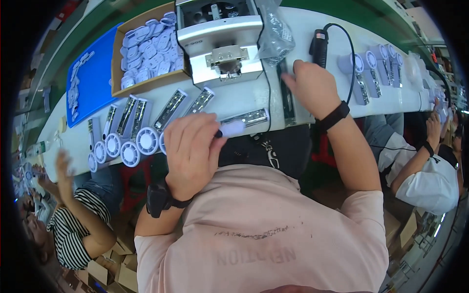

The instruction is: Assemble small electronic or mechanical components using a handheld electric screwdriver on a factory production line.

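My left hand [191,149] is closed around the round-headed end of a white handheld fan [250,118]. Its handle points right along the table's near edge, with the circuit board exposed. A small black piece shows by my fingertips; its kind is unclear. Farther right, my right hand [315,88] has curled fingers over a long dark strip-like tray [287,97]; whatever they pinch is hidden. Near it lie a clear plastic bag [277,41] and a black corded tool [319,48]. Left of my left hand, several similar fans [131,153] stand in a row, handles open.
A silver machine [222,41] stands at the far middle. Beside it are a cardboard box [117,63] of white plastic covers and a blue tray [93,93]. More fans [361,93] lie right, past the cord. Co-workers sit on both sides.
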